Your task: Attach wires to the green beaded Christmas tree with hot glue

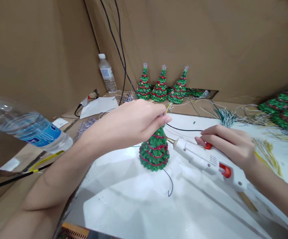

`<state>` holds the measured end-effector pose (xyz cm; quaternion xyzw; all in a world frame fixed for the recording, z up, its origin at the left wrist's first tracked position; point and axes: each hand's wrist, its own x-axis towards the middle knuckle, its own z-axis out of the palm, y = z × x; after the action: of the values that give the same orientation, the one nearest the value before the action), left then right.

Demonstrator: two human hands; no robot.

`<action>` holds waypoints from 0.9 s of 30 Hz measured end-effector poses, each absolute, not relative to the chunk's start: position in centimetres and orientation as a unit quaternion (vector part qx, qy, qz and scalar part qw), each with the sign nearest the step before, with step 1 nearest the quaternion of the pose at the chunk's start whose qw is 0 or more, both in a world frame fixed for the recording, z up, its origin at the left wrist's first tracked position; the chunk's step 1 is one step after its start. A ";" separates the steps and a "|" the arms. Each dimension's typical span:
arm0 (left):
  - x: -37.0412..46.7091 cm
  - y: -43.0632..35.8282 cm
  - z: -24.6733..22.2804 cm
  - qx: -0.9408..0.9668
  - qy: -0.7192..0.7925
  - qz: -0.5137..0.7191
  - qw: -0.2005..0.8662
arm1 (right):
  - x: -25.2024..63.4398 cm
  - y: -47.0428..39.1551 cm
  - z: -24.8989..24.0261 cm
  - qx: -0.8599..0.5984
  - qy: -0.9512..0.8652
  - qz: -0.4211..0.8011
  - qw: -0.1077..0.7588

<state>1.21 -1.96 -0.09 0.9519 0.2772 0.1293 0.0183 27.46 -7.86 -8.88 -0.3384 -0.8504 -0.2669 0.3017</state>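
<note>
- Left hand point(139, 119): wrist bent, thumb and fingers pinched closed on the small tree's point(155, 152) top.
- Right hand point(227, 142): curled around the glue gun point(201, 157), nozzle pointing left.
- Tree upright, central on the counter point(131, 209).

One head-worn camera looks forward and down, fairly close.

A small green Christmas tree point(154, 153) is standing upright beneath the left fingers point(156, 123), which are closing around its top and hiding the tip. Red garlands are circling its glittering tiers (the lowest is flaring widest). A white glue gun point(196, 155) with red parts is slanting below the right fingers point(217, 142), its metal nozzle point(170, 140) pointing at the tree's side, just below the left fingertips.
</note>
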 end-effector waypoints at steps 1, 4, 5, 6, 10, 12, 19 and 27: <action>1.2 -1.9 -0.1 0.952 0.277 0.129 0.018 | 27.5 -7.9 -8.8 -0.337 -0.850 -0.270 0.301; 1.2 -1.9 0.0 0.952 0.276 0.130 0.018 | 27.5 -8.0 -8.7 -0.339 -0.850 -0.274 0.296; 1.2 -1.9 0.0 0.952 0.276 0.131 0.018 | 27.5 -8.0 -8.7 -0.339 -0.850 -0.276 0.295; 1.2 -1.9 0.0 0.952 0.276 0.130 0.017 | 27.5 -8.1 -8.7 -0.337 -0.850 -0.279 0.294; 1.3 -1.9 -0.1 0.952 0.274 0.133 0.014 | 27.7 -8.2 -8.6 -0.335 -0.851 -0.285 0.288; 1.3 -1.9 -0.1 0.953 0.271 0.134 0.014 | 27.7 -8.3 -8.5 -0.332 -0.852 -0.289 0.285; 1.2 -1.8 -0.1 0.954 0.267 0.137 0.010 | 27.8 -8.4 -8.3 -0.322 -0.856 -0.298 0.272; 1.2 -1.8 -0.1 0.953 0.271 0.134 0.012 | 27.8 -8.2 -7.8 -0.317 -0.864 -0.285 0.267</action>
<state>1.17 -1.83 -0.10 0.9530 0.2714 0.1343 0.0119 27.75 -8.22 -7.84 -0.3170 -0.8643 -0.2848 0.2672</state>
